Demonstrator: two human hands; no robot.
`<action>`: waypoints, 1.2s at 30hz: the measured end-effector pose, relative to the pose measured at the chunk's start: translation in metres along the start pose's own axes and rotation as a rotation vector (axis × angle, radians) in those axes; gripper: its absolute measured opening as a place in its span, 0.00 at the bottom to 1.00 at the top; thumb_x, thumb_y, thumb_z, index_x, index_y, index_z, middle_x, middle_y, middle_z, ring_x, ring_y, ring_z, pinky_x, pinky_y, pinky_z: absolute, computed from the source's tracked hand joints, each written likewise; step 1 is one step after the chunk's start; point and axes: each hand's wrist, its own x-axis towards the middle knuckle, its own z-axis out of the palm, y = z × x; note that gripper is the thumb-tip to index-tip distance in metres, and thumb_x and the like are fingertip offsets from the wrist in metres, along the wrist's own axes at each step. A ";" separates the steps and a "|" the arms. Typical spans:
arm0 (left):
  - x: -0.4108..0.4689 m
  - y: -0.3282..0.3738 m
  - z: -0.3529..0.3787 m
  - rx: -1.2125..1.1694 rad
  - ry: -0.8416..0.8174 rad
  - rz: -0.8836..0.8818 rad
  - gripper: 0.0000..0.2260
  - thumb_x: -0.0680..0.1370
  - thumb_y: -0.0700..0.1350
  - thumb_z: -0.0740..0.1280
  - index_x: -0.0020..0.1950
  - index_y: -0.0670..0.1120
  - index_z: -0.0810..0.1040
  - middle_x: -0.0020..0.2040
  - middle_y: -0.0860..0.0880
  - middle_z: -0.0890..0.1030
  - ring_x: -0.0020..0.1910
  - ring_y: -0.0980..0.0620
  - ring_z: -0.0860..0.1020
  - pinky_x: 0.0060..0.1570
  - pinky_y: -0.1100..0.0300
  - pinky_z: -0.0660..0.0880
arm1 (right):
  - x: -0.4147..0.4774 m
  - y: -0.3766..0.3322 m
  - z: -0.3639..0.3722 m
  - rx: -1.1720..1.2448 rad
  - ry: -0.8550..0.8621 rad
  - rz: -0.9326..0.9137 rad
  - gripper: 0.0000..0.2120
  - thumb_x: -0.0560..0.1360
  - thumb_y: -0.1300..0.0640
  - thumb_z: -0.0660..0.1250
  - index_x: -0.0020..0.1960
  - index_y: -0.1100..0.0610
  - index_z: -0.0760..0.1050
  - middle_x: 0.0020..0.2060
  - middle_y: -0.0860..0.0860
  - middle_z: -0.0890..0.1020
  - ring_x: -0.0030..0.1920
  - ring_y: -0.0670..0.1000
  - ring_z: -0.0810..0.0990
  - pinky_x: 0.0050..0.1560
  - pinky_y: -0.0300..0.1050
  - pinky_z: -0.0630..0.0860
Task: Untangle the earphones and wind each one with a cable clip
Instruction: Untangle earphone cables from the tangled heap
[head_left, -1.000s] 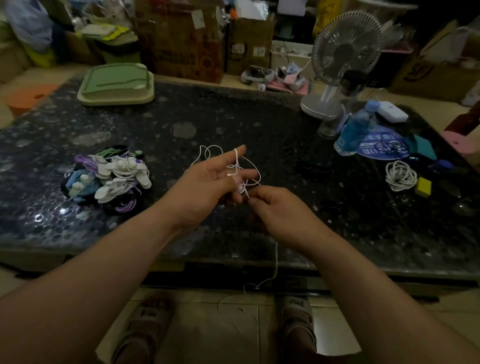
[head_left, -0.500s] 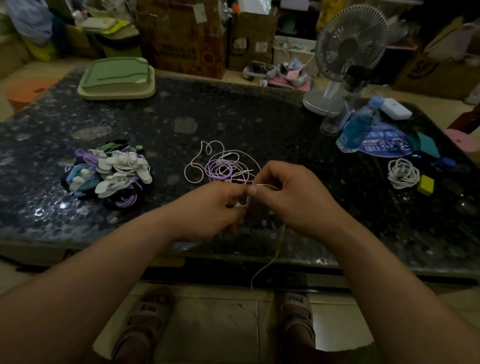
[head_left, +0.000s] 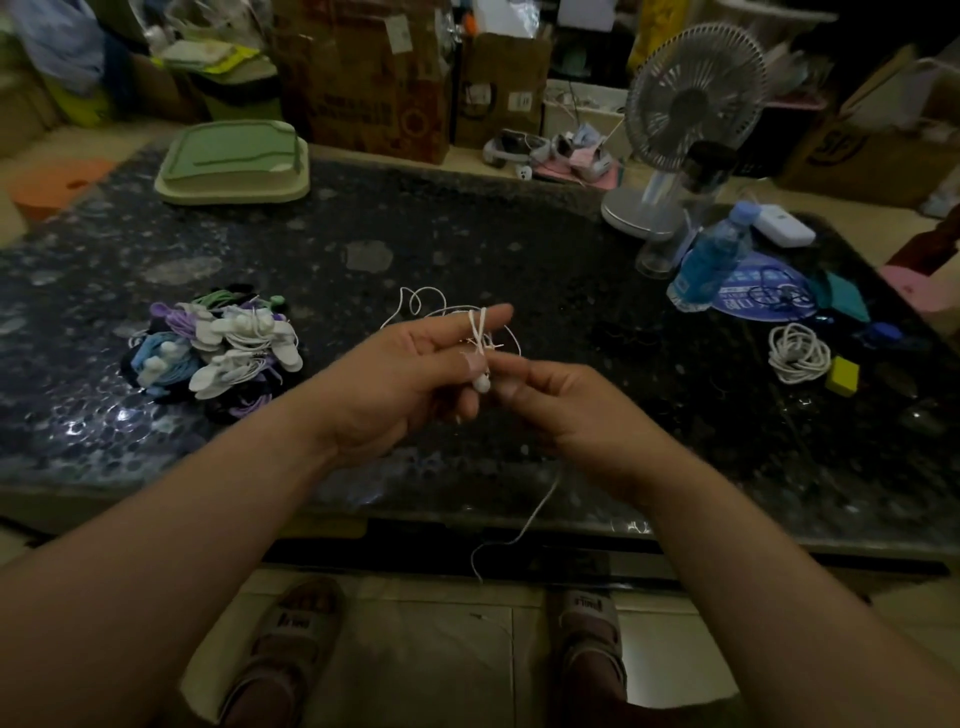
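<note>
White earphone: tail hangs below the desk's near edge. Cable is looped round left hand fingers, thumb pinching it. Right hand pinches it alongside. Pile of clips and cables toward left edge. Coiled earphone toward right edge.

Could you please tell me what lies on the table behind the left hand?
White cable loops show on the table behind the left hand; the hand covers the rest.
</note>
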 end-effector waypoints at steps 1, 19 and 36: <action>0.003 -0.002 -0.001 0.034 0.052 0.013 0.22 0.83 0.35 0.62 0.76 0.50 0.73 0.58 0.44 0.86 0.34 0.55 0.76 0.39 0.65 0.77 | -0.001 0.000 0.007 -0.112 0.018 -0.037 0.09 0.83 0.52 0.67 0.59 0.49 0.84 0.41 0.44 0.86 0.42 0.44 0.78 0.46 0.46 0.76; -0.007 -0.008 0.004 0.496 -0.347 -0.123 0.18 0.84 0.36 0.63 0.70 0.54 0.77 0.56 0.45 0.87 0.41 0.46 0.80 0.45 0.54 0.81 | -0.007 -0.020 -0.014 -0.077 0.138 -0.114 0.03 0.79 0.60 0.72 0.50 0.60 0.81 0.37 0.50 0.83 0.36 0.44 0.82 0.38 0.35 0.78; 0.012 -0.021 -0.005 0.264 0.227 0.104 0.22 0.85 0.38 0.63 0.77 0.55 0.71 0.59 0.50 0.86 0.31 0.60 0.76 0.28 0.69 0.69 | -0.006 -0.002 0.035 -0.476 0.044 -0.143 0.10 0.85 0.55 0.63 0.50 0.52 0.82 0.28 0.38 0.76 0.28 0.40 0.73 0.31 0.33 0.65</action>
